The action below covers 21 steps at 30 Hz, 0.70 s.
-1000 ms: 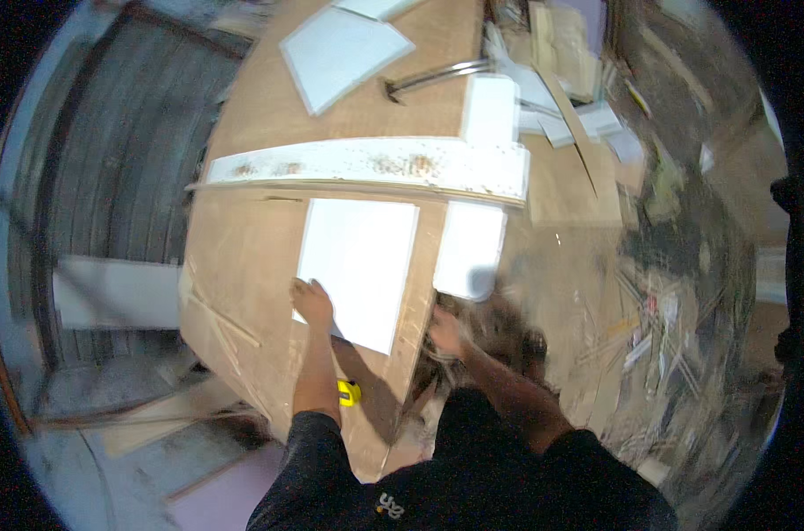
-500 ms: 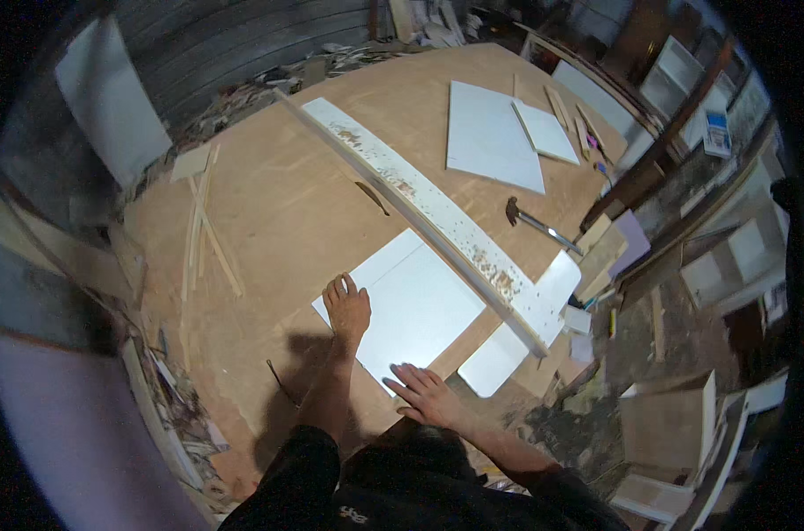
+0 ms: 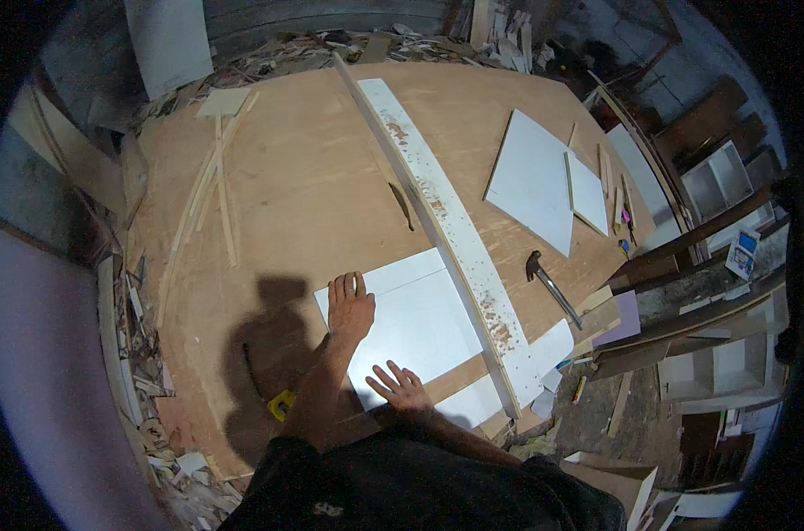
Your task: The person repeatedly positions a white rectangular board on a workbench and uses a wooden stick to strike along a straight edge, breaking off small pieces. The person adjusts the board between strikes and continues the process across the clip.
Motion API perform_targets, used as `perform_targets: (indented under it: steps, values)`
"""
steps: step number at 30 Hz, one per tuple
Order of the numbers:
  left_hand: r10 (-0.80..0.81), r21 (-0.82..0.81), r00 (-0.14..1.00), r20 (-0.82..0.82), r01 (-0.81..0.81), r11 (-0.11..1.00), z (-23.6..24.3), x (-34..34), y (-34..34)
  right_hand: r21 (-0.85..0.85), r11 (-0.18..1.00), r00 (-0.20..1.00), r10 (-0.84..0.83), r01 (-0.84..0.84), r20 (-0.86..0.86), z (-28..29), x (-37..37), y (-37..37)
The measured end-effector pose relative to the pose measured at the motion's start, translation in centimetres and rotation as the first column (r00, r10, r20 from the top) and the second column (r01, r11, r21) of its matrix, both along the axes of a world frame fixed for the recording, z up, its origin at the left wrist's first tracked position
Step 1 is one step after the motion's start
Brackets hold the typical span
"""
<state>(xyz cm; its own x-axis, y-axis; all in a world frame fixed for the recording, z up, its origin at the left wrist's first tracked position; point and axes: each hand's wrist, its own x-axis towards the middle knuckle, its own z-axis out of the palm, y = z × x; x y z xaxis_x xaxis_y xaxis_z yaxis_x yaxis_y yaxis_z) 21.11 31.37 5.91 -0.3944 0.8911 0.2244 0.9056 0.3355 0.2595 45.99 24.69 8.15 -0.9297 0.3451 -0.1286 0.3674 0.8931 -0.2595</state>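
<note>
A white rectangular board [image 3: 415, 314] with a thin line across its far part lies flat on the brown wooden table [image 3: 287, 195]. Its right side lies along the long, upright edge of a worn white plank [image 3: 442, 217]. My left hand [image 3: 351, 310] rests over the board's far left corner, fingers stretched out. Near the board's close edge, my right hand [image 3: 404, 391] lies with fingers spread, holding nothing. Beyond the board, left of the plank, is a dark curved slot or blade [image 3: 401, 206]; I cannot tell which. A yellow tape measure [image 3: 282, 404] sits beside my left forearm.
A hammer [image 3: 554, 290] lies right of the plank, with white panels [image 3: 533, 181] farther back. Thin wood strips [image 3: 220, 190] cross at the left. Scrap wood [image 3: 287, 57] piles behind the table. Open cabinet boxes [image 3: 716, 367] stand at the right.
The view has turned, so the table appears rotated. My right hand has shifted farther onto the board, fingers more spread. My left hand stays at the corner. The tape measure has come into sight.
</note>
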Motion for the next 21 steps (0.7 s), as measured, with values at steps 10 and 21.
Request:
perform_targets:
  steps: [10, 21]
  values:
    - [0.015, -0.023, 1.000, -0.026, -0.016, 1.000, 0.3, -4.8, 3.5, 0.177, 0.983, 0.997, 0.063, -0.054, -0.051, -1.9, -4.6, 3.7]
    - [-0.001, -0.082, 0.998, 0.059, 0.006, 0.997, 0.8, -6.5, 4.4, 0.161, 0.985, 0.997, 0.055, -0.063, 0.054, -0.8, -6.1, 4.8]
